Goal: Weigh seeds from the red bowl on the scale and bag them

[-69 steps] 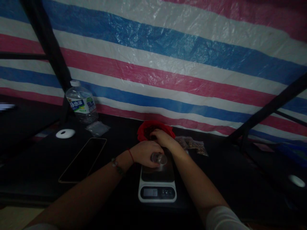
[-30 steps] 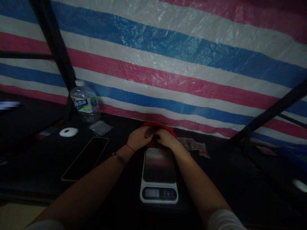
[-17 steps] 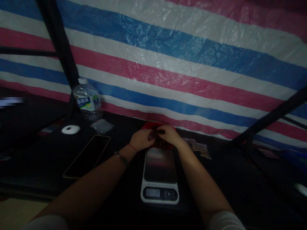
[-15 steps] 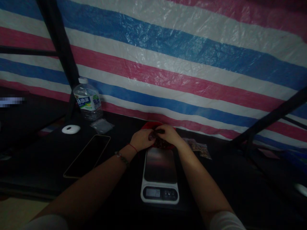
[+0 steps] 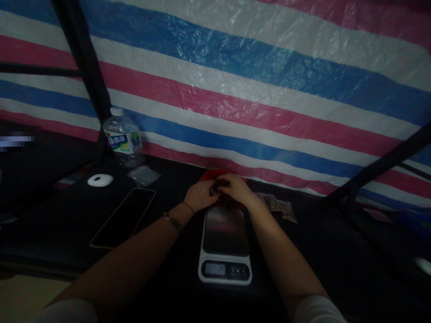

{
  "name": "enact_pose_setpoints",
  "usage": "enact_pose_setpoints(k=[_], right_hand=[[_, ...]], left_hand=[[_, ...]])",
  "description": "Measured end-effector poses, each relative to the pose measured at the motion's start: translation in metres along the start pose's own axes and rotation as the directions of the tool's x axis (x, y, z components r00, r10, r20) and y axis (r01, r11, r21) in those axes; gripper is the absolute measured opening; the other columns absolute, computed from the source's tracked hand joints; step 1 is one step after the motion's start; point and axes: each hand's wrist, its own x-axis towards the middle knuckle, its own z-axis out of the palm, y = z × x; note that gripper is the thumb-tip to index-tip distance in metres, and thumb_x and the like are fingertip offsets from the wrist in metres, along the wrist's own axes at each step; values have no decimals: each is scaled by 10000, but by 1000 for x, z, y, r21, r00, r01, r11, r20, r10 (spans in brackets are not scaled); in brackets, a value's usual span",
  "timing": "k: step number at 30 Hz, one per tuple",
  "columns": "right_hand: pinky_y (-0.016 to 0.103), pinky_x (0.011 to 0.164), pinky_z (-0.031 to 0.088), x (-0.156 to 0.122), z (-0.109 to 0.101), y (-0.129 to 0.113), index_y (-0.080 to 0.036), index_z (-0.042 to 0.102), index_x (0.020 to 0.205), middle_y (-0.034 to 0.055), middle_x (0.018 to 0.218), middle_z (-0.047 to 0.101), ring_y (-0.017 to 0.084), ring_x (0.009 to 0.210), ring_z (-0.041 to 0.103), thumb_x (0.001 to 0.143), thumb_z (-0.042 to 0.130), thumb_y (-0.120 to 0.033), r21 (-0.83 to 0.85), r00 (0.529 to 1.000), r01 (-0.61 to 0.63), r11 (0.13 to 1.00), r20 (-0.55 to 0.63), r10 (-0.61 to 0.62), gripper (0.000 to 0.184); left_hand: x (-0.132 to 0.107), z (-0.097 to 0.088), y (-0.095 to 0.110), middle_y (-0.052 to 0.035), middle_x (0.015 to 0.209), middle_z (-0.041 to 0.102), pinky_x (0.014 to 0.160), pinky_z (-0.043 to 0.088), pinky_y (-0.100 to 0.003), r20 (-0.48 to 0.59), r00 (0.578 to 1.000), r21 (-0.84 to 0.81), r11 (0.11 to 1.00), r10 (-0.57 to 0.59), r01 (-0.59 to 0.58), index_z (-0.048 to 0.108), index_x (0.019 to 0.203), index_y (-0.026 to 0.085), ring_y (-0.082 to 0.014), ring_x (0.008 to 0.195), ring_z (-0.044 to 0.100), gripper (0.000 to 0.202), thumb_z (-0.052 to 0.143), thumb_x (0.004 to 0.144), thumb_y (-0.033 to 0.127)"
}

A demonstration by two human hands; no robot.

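Note:
At the far side of the table, my left hand (image 5: 201,196) and my right hand (image 5: 237,189) meet over a red container (image 5: 211,174), perhaps a bowl. Small dark brown pieces (image 5: 225,201), too dim to name, lie in it below my fingers. Both hands are closed, fingers curled inward with their tips close together. What the left fingertips hold is too dark to tell. Dark brown bits show at the right fingertips. Just in front of the container lies a white kitchen scale (image 5: 225,233), its display lit, between my forearms.
Right of my hands lie clear zip bags (image 5: 284,210) with brown pieces. On the left are a phone (image 5: 124,220), a white oval case (image 5: 100,180), an empty-looking clear bag (image 5: 144,175) and a large plastic bottle (image 5: 124,141). A striped tarp (image 5: 235,98) hangs behind, with dark metal poles (image 5: 82,58).
My fingers have shifted slightly over the red container, and more dark brown pieces show between them. The scale and the other things stay in place.

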Motion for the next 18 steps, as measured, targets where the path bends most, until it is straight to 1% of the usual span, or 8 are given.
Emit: enact_pose_setpoints(k=[3,5,8,11,14,16,18], right_hand=[[318,883,447,-1,1,-2,-180,669,1036,62,1045,673,174,968,604,779,624,-134,24,1000,5,1000,-31,-5,265],[313,890,441,-1,1,-4,-179,672,1018,57,1033,673,164,962,601,811,575,-123,47,999,24,999,-33,-22,235],[300,892,441,-1,1,-4,-181,670,1015,49,1025,675,150,955,599,832,482,-77,77,998,26,997,-55,-22,283],[288,873,454,0,1,0,-173,673,1002,51,1016,678,144,933,605,828,415,-49,96,994,2,995,-107,9,335],[295,893,449,2,-4,5,-164,672,1004,60,1029,682,151,956,606,811,384,-30,65,988,-59,996,-139,67,372],[295,904,439,1,-8,8,-161,676,1002,64,1033,686,160,966,607,799,402,-32,-6,994,-87,996,-73,86,364],[288,888,439,-2,-10,10,-155,679,1010,76,1038,686,175,956,611,798,469,-79,-104,995,-75,992,65,82,309]], left_hand=[[0,2,-1,-56,936,688,756,474,-296,-14,1000,-4,1000,11,-11,633,1003,237,-220,880,642,275,559,789,393],[0,3,-2,-57,946,688,744,475,-298,-22,1000,0,1000,6,-6,625,1013,234,-224,881,643,290,564,786,404],[0,5,-3,-62,973,688,738,477,-301,-29,1000,-4,1000,-9,9,614,1042,233,-230,897,646,318,574,782,412],[0,5,-4,-57,973,690,733,483,-302,-31,999,-32,999,-26,25,614,1036,240,-231,895,651,310,587,779,409],[0,4,-3,-50,962,689,739,492,-296,-91,994,-81,996,-53,46,613,1011,231,-216,875,653,287,601,776,395],[-1,2,-3,-45,980,684,777,496,-294,-180,982,-124,992,-47,25,602,1020,223,-203,892,648,281,597,785,378],[-1,0,-3,-39,1017,674,831,491,-293,-268,963,-161,987,-36,-7,588,1045,221,-193,935,637,288,593,792,358]])
